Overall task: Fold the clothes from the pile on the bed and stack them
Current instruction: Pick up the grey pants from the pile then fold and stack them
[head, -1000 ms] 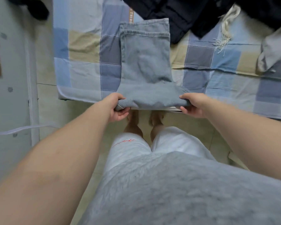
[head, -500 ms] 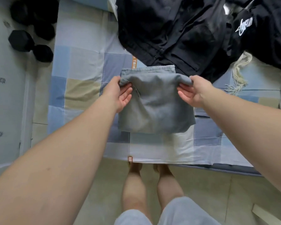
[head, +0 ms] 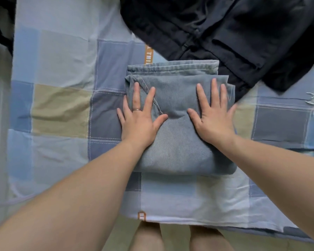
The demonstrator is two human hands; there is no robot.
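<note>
- Folded jeans are pressed flat on the bed by left hand and right hand, fingers spread straight.
- Dark pile is noted at one o'clock, seemingly touching; right hand nearer.

Left hand and right hand press flat on folded jeans atop the checked bedsheet, beside dark clothes.

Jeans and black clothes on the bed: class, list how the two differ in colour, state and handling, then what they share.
The jeans are pale blue denim; the black clothes are dark with a slight sheen.
The jeans are folded into a neat rectangle; the black clothes lie rumpled, unfolded.
The left hand and right hand press flat on the jeans; neither touches the black clothes.
Shared: both lie on the checked sheet.
</note>
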